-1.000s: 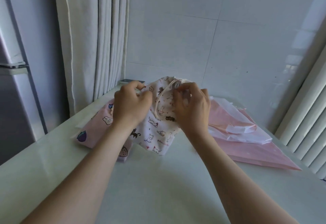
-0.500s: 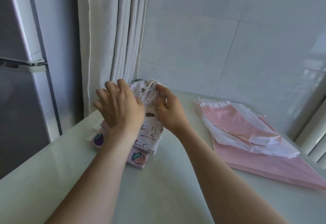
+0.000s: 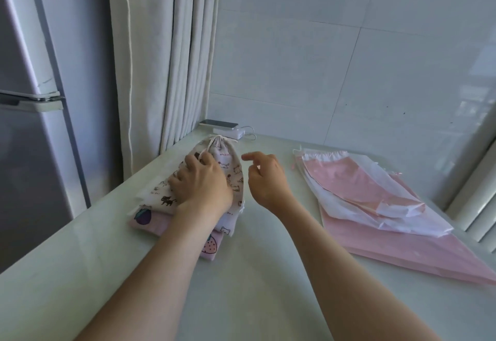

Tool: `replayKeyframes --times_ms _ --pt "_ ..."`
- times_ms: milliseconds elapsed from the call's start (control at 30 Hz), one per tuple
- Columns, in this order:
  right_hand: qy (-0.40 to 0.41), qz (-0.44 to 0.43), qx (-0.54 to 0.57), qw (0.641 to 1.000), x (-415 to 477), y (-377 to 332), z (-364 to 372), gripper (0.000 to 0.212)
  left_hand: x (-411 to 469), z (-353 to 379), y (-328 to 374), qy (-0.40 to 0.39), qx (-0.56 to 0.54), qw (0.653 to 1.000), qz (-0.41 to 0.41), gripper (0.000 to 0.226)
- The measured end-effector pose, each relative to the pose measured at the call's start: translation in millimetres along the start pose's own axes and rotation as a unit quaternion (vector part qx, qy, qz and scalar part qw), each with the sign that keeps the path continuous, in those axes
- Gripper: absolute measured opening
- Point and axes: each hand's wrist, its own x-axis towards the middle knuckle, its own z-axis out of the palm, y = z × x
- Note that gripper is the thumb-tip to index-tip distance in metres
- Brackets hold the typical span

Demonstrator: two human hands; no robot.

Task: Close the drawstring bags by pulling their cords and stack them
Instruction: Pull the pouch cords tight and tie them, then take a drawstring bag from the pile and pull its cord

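In the head view, the cat-print drawstring bag (image 3: 229, 171) lay cinched at its neck on top of a pink fruit-print bag (image 3: 158, 224), at the left of the pale surface (image 3: 241, 273). The left hand (image 3: 201, 187) rested on it, its fingers bent by the cord; whether they pinched the cord could not be told. The right hand (image 3: 265, 179) hovered just beside, fingers loosely apart. Pink and white bags (image 3: 375, 195) lay to the right, a curtain (image 3: 166, 59) and a fridge (image 3: 26, 126) to the left.

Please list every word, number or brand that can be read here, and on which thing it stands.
Cat-print bag: small red and dark lettering among the cats, too blurred to read.
Fruit-print bag, pink bags, white device by the wall: no text visible.
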Motion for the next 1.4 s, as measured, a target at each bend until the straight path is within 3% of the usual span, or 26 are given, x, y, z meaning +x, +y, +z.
replayKeyframes --times_ms 167,233,333,467,567,767,900,1100,1200,1400 --pt "0.03 0.033 -0.107 0.993 -7.9 32.7 -31.8 0.046 -4.4 6.1 19.7 0.2 -0.045 0.972 0.117 0.037" --pt "0.052 0.038 -0.127 0.99 -12.3 43.7 -47.3 0.044 -7.0 10.6 34.9 0.212 -0.076 0.957 0.183 0.03" --pt "0.079 0.034 -0.176 0.981 -19.2 61.6 -75.4 0.043 -15.5 15.1 67.2 0.133 -0.095 0.955 0.247 0.025" --pt "0.084 0.053 -0.283 0.954 -28.6 89.3 -107.9 0.042 -18.8 20.2 101.0 -0.001 -0.078 0.959 0.274 0.023" --pt "0.063 0.09 -0.343 0.933 -38.5 113.1 -120.3 0.033 -19.1 30.4 116.3 -0.052 -0.089 0.952 0.29 0.019" --pt "0.016 0.122 -0.387 0.914 -43.6 120.0 -129.1 0.014 -23.5 57.2 126.3 -0.065 -0.147 0.951 0.265 0.015" --pt "0.002 0.089 -0.435 0.896 -47.7 109.9 -129.0 0.028 -23.2 62.8 121.7 -0.053 -0.168 0.95 0.258 0.016" --pt "0.121 0.093 -0.422 0.894 -49.9 102.4 -133.1 0.045 -18.5 64.0 106.2 -0.01 -0.228 0.942 0.247 0.016" --pt "0.168 0.091 -0.4 0.897 -52.4 93.5 -134.2 0.053 -16.2 62.7 101.3 0.003 -0.272 0.94 0.206 0.031" --pt "0.267 -0.004 -0.293 0.918 -54.5 94.7 -127.5 0.058 -14.0 48.9 98.3 -0.007 -0.376 0.923 0.085 0.086"
